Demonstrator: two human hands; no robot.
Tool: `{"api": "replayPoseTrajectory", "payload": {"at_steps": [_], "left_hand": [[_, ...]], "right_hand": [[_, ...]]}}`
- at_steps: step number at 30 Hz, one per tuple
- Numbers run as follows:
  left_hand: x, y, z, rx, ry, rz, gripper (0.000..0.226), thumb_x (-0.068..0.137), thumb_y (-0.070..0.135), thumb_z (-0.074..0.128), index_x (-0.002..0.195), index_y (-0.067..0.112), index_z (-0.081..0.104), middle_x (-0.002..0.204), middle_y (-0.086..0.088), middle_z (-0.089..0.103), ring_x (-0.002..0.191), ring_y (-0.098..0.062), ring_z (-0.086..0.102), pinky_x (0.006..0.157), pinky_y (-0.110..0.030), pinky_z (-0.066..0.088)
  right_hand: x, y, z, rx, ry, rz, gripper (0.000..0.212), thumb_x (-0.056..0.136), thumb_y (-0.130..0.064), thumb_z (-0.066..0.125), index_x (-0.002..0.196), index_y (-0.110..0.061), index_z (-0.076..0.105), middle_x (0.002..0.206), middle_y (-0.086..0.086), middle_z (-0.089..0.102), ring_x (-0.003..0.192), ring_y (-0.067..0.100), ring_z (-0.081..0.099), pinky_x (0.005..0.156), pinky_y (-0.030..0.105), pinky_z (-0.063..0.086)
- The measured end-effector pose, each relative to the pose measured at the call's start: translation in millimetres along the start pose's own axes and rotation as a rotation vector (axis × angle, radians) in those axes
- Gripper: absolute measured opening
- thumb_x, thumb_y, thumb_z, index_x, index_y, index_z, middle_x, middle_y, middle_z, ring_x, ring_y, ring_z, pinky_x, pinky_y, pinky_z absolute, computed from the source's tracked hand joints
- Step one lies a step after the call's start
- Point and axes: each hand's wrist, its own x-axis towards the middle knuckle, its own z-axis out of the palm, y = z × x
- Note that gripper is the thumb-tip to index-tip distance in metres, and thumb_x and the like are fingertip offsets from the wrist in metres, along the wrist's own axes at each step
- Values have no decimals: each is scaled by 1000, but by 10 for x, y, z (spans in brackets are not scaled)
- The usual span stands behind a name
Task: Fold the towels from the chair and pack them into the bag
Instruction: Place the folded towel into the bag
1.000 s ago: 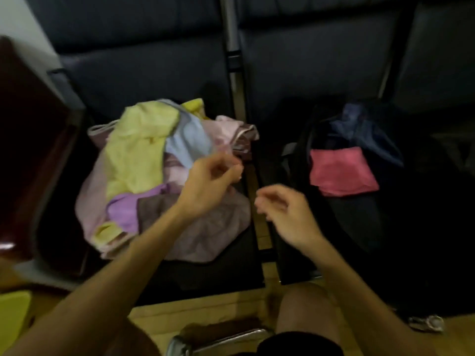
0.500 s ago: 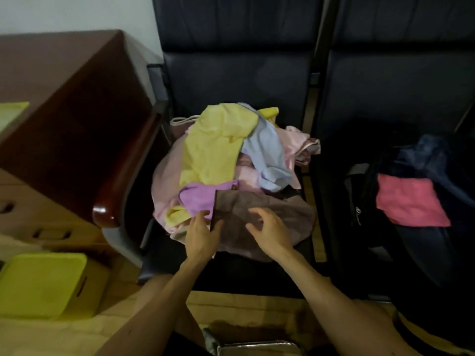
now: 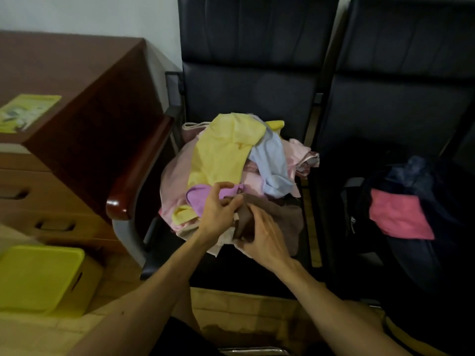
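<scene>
- Half a second ago both hands lay flat on the brown towel [image 3: 284,214]. Now they have bunched it up.
- The left hand [image 3: 218,214] pinches its top edge.
- The right hand [image 3: 266,240] holds a fold, fingers curled over it.
- The towel is still at the front of the pile [image 3: 221,155] on the chair [image 3: 257,86].
- I think it gets lifted and folded next. The bag [image 3: 416,260] shows only a pink towel [image 3: 401,217] so far, so there is lots left to do.

Forearms reach forward — left hand [image 3: 218,211] fingers pinching, right hand [image 3: 264,240] fingers curled, hands close.
</scene>
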Motion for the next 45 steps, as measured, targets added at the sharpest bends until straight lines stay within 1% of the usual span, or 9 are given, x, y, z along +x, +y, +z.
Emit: {"api": "replayPoseTrajectory", "payload": {"at_steps": [5,11,16,20,24,27,32,39,45], "left_hand": [[-162,613,141,-140,-86,23,8,94,9,66,97,3,69,74,-6,69,62,-12,65,57,-23,55],[-534,1302,222,-236,-308,103,16,98,7,59,108,1,69,87,-14,70,67,-17,70,65,-29,61],[-754,1743,94,-45,-386,330,31,90,4,67,119,17,64,89,-11,73,68,-13,68,59,-26,56],[-840,1847,39,306,-116,678,48,80,31,81,122,30,58,75,6,52,62,-2,49,60,-18,42],[-963,1937,38,399,-149,839,85,75,35,85,141,48,33,126,6,41,110,-6,48,88,-10,42],[-1014,1957,42,492,-225,939,69,79,40,80,139,43,47,144,4,37,133,-15,37,108,-33,41],[-1250,2048,52,323,-298,1055,24,87,7,71,106,21,70,100,10,71,95,-2,68,85,-23,56],[-1361,2064,52,315,-312,942,16,95,23,64,100,13,76,89,6,74,85,-6,70,77,-27,57],[-1371,2006,-29,275,-361,775,27,90,35,63,94,13,78,84,-1,74,81,-14,70,73,-33,57]], "right_hand": [[-211,-115,-624,117,385,62,34,91,-8,58,125,-13,59,118,10,67,108,28,62,88,33,47],[-203,-314,-1507,393,520,-5,19,96,-3,50,105,-17,61,108,-2,68,104,13,64,91,32,52],[-254,-729,-2266,390,520,-69,9,97,-21,58,90,-24,63,84,-6,65,80,7,62,69,21,46],[-383,-971,-2589,235,429,-105,23,98,-32,57,88,-13,67,81,9,66,77,21,63,72,41,51],[-588,-1121,-2674,227,221,-159,25,97,-35,59,92,-13,70,84,12,69,78,23,67,76,44,55],[-720,-1185,-2713,352,-1,-189,23,92,-34,66,101,-13,70,89,6,73,84,17,70,78,35,57],[-848,-1124,-2720,332,-114,-107,64,62,-40,89,115,-23,56,110,4,70,98,17,71,88,41,58],[-1019,-920,-2508,432,39,-160,31,84,-10,73,106,-21,55,97,-1,67,86,6,67,72,23,53],[-1172,-334,-1976,218,125,-11,18,89,-14,58,98,-28,66,98,-1,70,91,17,67,80,42,56]]}}
